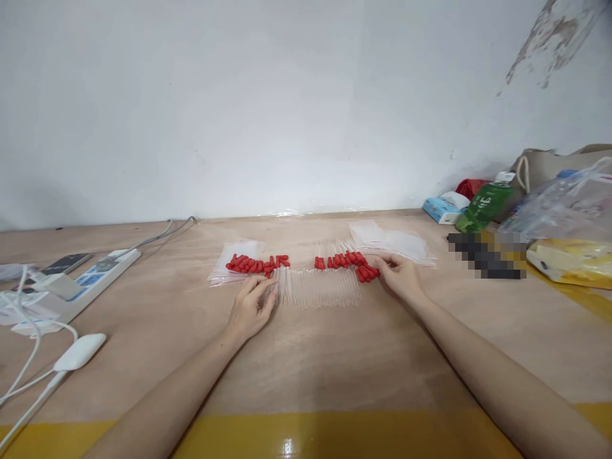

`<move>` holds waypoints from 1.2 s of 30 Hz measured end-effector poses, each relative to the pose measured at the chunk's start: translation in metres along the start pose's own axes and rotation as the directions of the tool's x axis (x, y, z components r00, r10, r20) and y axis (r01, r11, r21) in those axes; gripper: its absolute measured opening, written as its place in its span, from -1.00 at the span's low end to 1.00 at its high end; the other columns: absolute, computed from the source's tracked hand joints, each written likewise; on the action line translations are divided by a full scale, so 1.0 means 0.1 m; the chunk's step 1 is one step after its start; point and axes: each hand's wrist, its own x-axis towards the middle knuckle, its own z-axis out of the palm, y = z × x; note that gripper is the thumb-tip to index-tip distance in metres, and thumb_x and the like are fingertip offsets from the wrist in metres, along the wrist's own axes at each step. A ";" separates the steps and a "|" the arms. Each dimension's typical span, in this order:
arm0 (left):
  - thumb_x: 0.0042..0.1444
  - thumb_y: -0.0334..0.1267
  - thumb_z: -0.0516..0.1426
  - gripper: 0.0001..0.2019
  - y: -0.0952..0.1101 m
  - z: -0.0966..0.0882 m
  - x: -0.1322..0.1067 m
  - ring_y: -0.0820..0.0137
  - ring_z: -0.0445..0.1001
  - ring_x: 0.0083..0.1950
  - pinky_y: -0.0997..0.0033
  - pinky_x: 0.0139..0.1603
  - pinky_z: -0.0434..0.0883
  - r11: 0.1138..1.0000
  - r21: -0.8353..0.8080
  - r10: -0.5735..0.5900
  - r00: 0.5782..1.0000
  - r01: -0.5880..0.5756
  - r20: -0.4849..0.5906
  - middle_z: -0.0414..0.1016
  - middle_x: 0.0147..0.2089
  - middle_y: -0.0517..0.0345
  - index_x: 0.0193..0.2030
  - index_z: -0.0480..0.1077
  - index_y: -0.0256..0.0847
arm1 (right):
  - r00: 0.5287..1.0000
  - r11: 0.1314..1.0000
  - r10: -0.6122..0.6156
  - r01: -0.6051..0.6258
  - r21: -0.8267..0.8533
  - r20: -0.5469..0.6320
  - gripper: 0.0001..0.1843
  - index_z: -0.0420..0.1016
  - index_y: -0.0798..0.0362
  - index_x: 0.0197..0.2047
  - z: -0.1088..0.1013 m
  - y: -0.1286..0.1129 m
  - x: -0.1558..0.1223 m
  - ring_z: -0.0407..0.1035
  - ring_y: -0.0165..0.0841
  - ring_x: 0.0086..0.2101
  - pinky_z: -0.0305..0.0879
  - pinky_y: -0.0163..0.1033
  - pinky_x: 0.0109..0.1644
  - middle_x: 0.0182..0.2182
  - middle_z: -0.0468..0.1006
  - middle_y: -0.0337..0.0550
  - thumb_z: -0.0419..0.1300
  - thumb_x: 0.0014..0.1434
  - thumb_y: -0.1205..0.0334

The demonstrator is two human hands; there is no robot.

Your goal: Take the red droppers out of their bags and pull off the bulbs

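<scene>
A row of clear glass dropper tubes [319, 287] lies side by side on the wooden table [335, 357]. Red rubber bulbs lie in two heaps behind it: one [255, 264] at the left on clear zip bags [234, 255], one [348, 261] at the right. My left hand [252, 306] rests at the row's left end, fingers stretched out and touching the first tubes. My right hand [399, 274] is at the right end beside the red bulbs, fingers curled loosely; whether it holds anything is hidden.
A stack of clear bags [392, 242] lies behind my right hand. At the left are a power strip [90, 280], a phone [64, 262], white cables and a charger [79, 352]. At the right stand a green bottle [482, 205], a tissue pack [444, 209] and plastic bags [568, 210].
</scene>
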 end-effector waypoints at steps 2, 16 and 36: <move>0.11 -0.31 0.03 -0.78 -0.03 0.00 0.01 0.34 0.37 -0.17 0.29 -0.11 0.35 0.999 -0.006 -0.035 0.999 0.035 -0.006 0.37 -0.22 0.06 -0.12 0.38 -0.22 | 0.999 0.998 -0.034 0.035 -0.051 0.025 -0.66 0.55 -0.03 -0.28 0.01 -0.11 0.07 0.39 -0.28 -0.31 0.24 -0.23 -0.27 -0.34 0.56 -0.16 0.05 0.05 -0.01; 0.09 -0.34 0.05 -0.79 -0.08 0.01 0.01 0.35 0.35 -0.16 0.29 -0.11 0.33 0.999 -0.034 -0.011 1.000 0.011 0.003 0.35 -0.21 0.07 -0.12 0.37 -0.21 | 0.994 0.959 0.017 0.014 -0.283 0.106 -0.79 0.57 -0.16 -0.35 0.10 -0.37 0.30 0.39 -0.20 -0.37 0.14 -0.03 -0.21 -0.47 0.56 -0.18 0.11 0.02 0.07; 0.12 -0.26 0.08 -0.72 0.32 0.10 -0.01 0.30 0.35 -0.10 0.17 -0.03 0.22 0.961 0.080 0.256 0.962 -0.263 0.091 0.44 -0.15 0.07 0.01 0.34 -0.08 | 0.662 0.665 -0.747 0.742 0.087 0.062 -0.72 0.49 -0.19 -0.17 0.24 -0.63 -0.72 0.32 -0.39 -0.31 0.05 -0.12 -0.12 -0.29 0.57 -0.30 0.06 0.14 0.33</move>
